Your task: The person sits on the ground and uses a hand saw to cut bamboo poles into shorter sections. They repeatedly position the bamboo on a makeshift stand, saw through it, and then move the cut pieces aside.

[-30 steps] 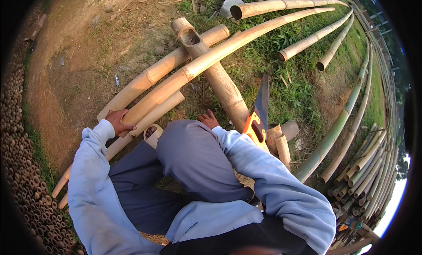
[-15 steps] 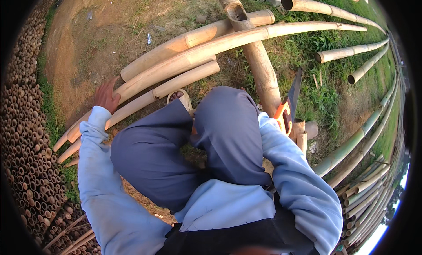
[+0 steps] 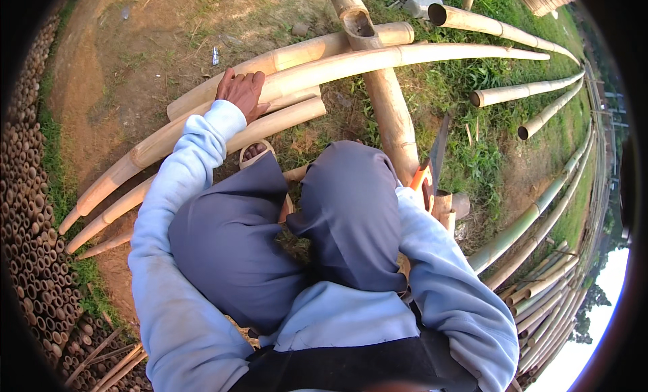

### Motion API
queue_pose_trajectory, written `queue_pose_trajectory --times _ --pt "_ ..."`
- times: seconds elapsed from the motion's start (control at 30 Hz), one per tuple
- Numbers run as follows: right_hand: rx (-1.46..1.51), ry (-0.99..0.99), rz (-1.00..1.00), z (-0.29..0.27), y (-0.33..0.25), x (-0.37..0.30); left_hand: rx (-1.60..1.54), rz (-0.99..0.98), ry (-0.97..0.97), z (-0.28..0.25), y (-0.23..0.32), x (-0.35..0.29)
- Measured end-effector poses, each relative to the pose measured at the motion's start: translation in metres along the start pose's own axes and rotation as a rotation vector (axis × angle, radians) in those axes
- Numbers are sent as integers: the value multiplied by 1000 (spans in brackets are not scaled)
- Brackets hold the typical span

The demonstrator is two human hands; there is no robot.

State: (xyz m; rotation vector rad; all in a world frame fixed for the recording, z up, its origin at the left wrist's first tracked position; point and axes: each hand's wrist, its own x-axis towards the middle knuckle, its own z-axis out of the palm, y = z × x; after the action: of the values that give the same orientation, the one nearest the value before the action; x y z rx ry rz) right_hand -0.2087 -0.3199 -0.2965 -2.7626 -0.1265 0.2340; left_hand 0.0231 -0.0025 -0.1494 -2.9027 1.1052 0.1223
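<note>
My left hand (image 3: 241, 95) is closed over a long, pale bamboo pole (image 3: 317, 69), its fingers curled on the top side. This pole rests across a thick bamboo crosspiece (image 3: 391, 112) that has a notch near its far end. Shorter bamboo lengths lie along both sides: one beyond it (image 3: 297, 56) and one nearer me (image 3: 287, 120). At my right cuff is a handsaw (image 3: 423, 183) with an orange handle, its blade pointing up and away. My right hand is mostly hidden beside my knee, at the saw's handle.
Stacked bamboo (image 3: 34, 237) shows its many round cut ends on the left. To the right, long bamboo poles (image 3: 503, 14) stretch across grass, with a greenish pole (image 3: 520, 230) and a pile of poles (image 3: 547, 284) nearer me. A pale block (image 3: 422, 2) lies at the far side.
My left hand has moved rightward along the bamboo pole and now curls over it. The view has shifted slightly. The handsaw stays beside my right cuff.
</note>
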Motion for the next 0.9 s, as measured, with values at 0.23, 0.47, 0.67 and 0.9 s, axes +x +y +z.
queue_pose_trajectory --times 0.23,0.47,0.67,0.9 --pt "1 -38 -20 19 -1 13 54 -110 -45 -15 -91 -146" --pt "-33 -70 -73 39 -4 31 369 -759 -507 -70 -190 -293" --pt "-27 -110 -87 32 -7 37 -4 -191 126 -44 -121 -203" --pt "-37 -157 -123 14 -14 39 -80 -268 -180 5 -28 -47"
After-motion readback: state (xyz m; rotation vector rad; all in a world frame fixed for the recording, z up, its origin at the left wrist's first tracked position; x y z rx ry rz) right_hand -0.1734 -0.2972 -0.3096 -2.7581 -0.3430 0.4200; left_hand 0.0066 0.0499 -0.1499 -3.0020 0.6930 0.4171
